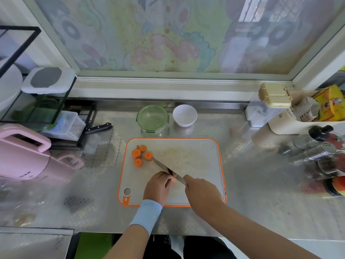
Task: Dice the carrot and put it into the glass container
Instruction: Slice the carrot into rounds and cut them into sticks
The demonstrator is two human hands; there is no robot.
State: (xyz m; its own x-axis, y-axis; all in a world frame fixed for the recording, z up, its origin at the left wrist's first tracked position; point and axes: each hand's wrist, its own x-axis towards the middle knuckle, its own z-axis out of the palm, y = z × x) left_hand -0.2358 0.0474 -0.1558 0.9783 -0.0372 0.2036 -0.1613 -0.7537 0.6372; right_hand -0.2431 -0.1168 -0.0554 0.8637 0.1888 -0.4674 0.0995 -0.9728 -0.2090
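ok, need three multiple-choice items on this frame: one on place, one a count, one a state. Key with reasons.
1. Where is the glass container?
A) behind the cutting board, left of the white bowl
B) on the cutting board
C) right of the white bowl

2. How many carrot chunks lie loose near the board's far-left corner?
A) two
B) four
C) seven

3. What is the right hand doing?
A) resting open on the counter
B) holding the bowl
C) gripping the knife

Key:
1 A: it sits on the counter past the board's far edge, with the bowl to its right.
2 B: four orange rounds are grouped there.
3 C: the fingers wrap the handle, with the blade over the board.
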